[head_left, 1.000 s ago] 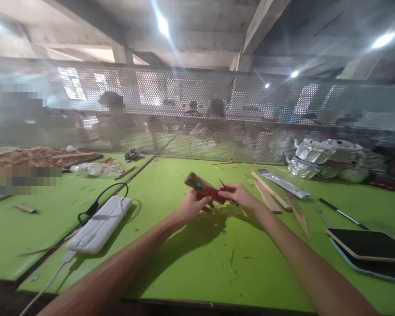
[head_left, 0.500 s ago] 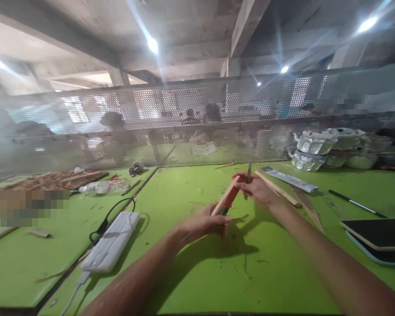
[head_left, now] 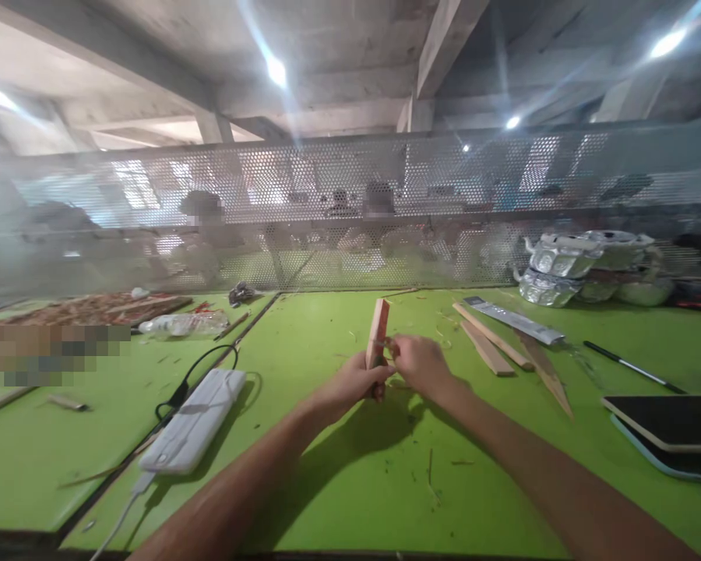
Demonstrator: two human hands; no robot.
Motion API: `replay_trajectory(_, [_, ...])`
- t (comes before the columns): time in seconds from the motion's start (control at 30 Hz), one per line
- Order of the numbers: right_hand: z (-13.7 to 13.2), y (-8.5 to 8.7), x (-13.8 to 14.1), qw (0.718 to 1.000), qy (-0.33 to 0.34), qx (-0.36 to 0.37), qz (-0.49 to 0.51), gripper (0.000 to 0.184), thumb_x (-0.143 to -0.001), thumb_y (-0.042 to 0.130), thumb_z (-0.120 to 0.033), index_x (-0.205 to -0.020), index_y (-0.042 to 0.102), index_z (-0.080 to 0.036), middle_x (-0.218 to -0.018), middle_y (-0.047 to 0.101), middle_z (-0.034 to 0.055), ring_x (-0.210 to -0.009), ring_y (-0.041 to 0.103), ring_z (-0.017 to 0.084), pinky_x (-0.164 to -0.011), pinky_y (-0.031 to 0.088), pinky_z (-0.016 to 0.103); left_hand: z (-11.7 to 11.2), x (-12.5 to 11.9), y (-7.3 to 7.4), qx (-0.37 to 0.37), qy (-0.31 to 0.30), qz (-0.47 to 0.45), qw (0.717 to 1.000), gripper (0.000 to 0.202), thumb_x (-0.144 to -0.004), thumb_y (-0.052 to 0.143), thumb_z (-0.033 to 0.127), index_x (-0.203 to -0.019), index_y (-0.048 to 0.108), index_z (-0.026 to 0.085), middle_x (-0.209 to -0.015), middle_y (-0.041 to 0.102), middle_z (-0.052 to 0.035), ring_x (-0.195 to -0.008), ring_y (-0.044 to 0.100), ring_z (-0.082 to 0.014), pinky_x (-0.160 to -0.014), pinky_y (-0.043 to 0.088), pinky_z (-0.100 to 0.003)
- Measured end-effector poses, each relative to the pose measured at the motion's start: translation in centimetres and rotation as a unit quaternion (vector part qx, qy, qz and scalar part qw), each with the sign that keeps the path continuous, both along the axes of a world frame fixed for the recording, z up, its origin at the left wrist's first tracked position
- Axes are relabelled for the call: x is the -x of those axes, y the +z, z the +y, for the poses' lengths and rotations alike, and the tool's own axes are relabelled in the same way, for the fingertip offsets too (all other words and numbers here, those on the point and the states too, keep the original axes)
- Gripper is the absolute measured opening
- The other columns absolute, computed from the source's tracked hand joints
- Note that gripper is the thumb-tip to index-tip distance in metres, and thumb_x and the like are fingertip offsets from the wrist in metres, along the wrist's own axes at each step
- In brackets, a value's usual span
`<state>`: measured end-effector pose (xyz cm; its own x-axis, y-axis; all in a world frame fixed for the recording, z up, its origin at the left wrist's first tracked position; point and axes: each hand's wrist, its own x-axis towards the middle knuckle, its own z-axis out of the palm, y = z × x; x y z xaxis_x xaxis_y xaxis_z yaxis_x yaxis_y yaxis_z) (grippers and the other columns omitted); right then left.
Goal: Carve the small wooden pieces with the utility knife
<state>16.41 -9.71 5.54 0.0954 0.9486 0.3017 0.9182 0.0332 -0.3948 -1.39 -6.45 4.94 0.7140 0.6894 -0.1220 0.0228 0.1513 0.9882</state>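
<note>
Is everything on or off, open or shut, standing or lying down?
Left hand, closed around the block
Block, nearly upright
Right hand, closed on a thin tool, mostly hidden
White box, cable plugged in
Bottle, lying down
Top tablet, screen dark
Lights, on

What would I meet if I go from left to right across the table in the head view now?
Short stick, white power bank, wooden block, right hand, silver strip, black-and-silver rod. The left hand grips the block, so I leave it out.
</note>
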Motion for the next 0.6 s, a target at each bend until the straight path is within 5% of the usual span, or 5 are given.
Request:
replay_trajectory(0.2, [-0.6,0.5,2.1,0.982,-0.029,0.034,-0.184,0.017,-0.099,0.060,-0.014,-0.100,0.077,-0.014,-0.093,0.081,0.0199,-0.083,0.077,0.031,-0.063,0.041,0.032,0.0,0.1,0.1,-0.032,-0.002,0.026,0.999,0.021,-0.096,0.070,0.021,-0.083,0.054,0.019,-0.064,0.049,0.0061,-0.056,0.043,-0.0083,-0.053,0.035,-0.021])
replay_trajectory(0.37, [-0.1,0.6,1.5,0.980,-0.070,0.005,-0.189,0.030,-0.104,0.046,-0.008,-0.105,0.076,-0.011,-0.092,0.080,0.0219,-0.078,0.077,0.030,-0.061,0.041,0.032,-0.2,-0.5,-0.3,0.031,0.003,-0.014,0.999,0.028,-0.092,0.075,0.033,-0.090,0.050,0.021,-0.065,0.044,0.0101,-0.052,0.036,-0.0056,-0.052,0.027,-0.021])
replay_trajectory(0.6, [0.7,-0.2,0.6,0.978,-0.082,-0.012,-0.194,0.025,-0.101,0.052,-0.009,-0.099,0.076,-0.014,-0.084,0.079,0.0189,-0.077,0.076,0.029,-0.062,0.046,0.030,-0.4,-1.0,-0.2,0.041,0.015,0.000,0.999,0.029,-0.098,0.070,0.037,-0.091,0.046,0.022,-0.064,0.042,0.0114,-0.050,0.033,-0.0050,-0.052,0.021,-0.021])
